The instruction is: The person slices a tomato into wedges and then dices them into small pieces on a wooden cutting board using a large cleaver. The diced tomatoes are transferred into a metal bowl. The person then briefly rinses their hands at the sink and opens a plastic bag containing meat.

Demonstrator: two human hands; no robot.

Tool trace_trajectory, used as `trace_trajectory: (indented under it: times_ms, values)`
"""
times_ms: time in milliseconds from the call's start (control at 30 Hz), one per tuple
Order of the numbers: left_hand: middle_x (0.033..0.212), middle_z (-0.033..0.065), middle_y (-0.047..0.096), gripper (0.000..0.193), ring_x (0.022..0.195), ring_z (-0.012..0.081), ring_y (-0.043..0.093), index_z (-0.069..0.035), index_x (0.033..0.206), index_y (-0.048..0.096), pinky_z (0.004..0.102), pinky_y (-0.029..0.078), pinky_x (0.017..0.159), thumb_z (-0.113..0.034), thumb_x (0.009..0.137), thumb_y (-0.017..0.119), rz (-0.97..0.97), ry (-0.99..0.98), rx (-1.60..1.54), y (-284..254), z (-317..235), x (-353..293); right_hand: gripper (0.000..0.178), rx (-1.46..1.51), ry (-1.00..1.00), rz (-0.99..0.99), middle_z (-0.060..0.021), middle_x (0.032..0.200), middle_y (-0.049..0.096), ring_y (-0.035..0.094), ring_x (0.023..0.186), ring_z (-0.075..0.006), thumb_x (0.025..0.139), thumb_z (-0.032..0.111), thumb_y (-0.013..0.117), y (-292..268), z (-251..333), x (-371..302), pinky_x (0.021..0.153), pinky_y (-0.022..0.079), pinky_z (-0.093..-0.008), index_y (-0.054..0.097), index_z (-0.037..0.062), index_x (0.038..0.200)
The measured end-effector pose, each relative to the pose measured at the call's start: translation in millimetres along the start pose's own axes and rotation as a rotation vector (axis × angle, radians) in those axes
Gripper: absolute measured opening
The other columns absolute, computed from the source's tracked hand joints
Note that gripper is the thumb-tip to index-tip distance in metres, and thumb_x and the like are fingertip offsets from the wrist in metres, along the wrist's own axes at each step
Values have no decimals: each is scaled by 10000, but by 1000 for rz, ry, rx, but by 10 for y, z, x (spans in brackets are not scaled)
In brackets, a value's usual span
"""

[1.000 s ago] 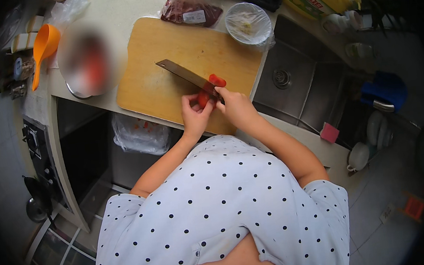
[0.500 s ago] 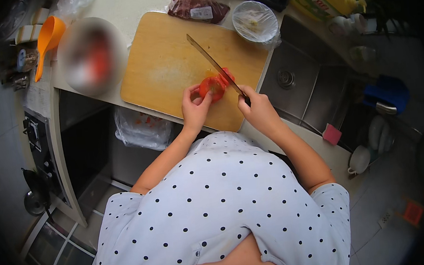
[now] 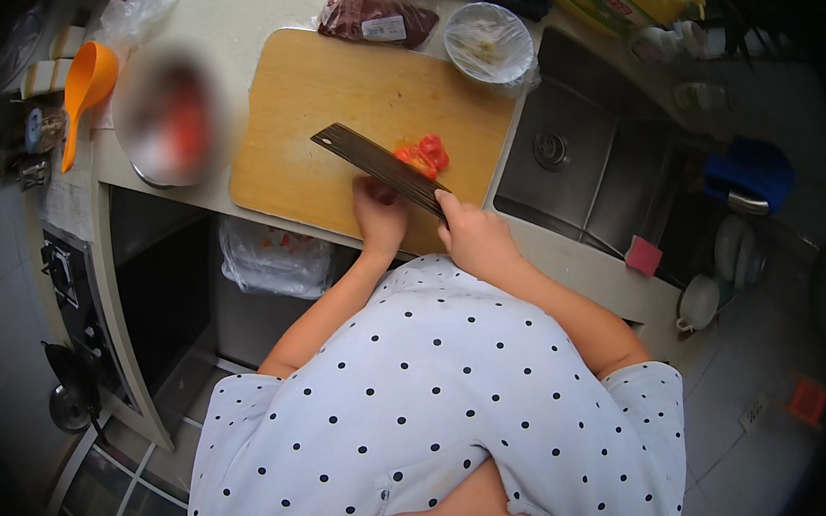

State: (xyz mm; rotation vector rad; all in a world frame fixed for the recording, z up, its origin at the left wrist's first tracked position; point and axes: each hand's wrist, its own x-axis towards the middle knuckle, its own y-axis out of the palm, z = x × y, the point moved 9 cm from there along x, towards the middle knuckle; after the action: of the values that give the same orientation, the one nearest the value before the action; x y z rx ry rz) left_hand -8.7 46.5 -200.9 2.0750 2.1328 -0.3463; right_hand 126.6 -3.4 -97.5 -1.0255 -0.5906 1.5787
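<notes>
My right hand [image 3: 479, 236] grips the handle of a kitchen knife [image 3: 372, 164]. Its broad dark blade, with a small hole near the tip, slants up and left over the wooden cutting board [image 3: 296, 122], its flat side showing. Just beyond the blade lie cut red tomato pieces [image 3: 423, 157]. On the near side of the blade, my left hand [image 3: 381, 220] is closed, with some red tomato showing at its fingers. The blade hides its fingertips and part of what it holds.
Behind the board are bagged dark red meat [image 3: 377, 18] and a film-covered bowl [image 3: 488, 43]. A steel sink [image 3: 558, 130] lies right, with a pink sponge [image 3: 643, 255]. Left are a blurred bowl [image 3: 169, 122] and an orange ladle [image 3: 87, 85]. A lined bin [image 3: 272, 259] hangs below the counter.
The knife has come down and left, its blade turned from edge-on to showing its broad side. My right hand moved slightly left and nearer. The blade now covers my left fingertips.
</notes>
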Motion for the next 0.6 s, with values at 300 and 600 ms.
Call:
trace_trajectory:
  times_ms: [300, 600]
  values:
    - [967, 118, 535, 351, 900, 168, 602, 1, 998, 388, 273, 526, 713, -61, 816, 681, 51, -172, -54, 18, 32, -33, 277, 137, 197, 131, -212, 763, 629, 618, 704, -386, 838, 153, 527, -53, -336, -262, 650, 494, -466, 523, 20, 1081]
    - [978, 150, 559, 330, 864, 176, 615, 29, 999, 395, 279, 534, 720, -53, 819, 659, 50, -124, -143, 62, -102, -65, 224, 156, 78, 31, -220, 779, 629, 615, 728, -396, 838, 133, 542, 188, -150, 407, 665, 494, -467, 535, 9, 1024]
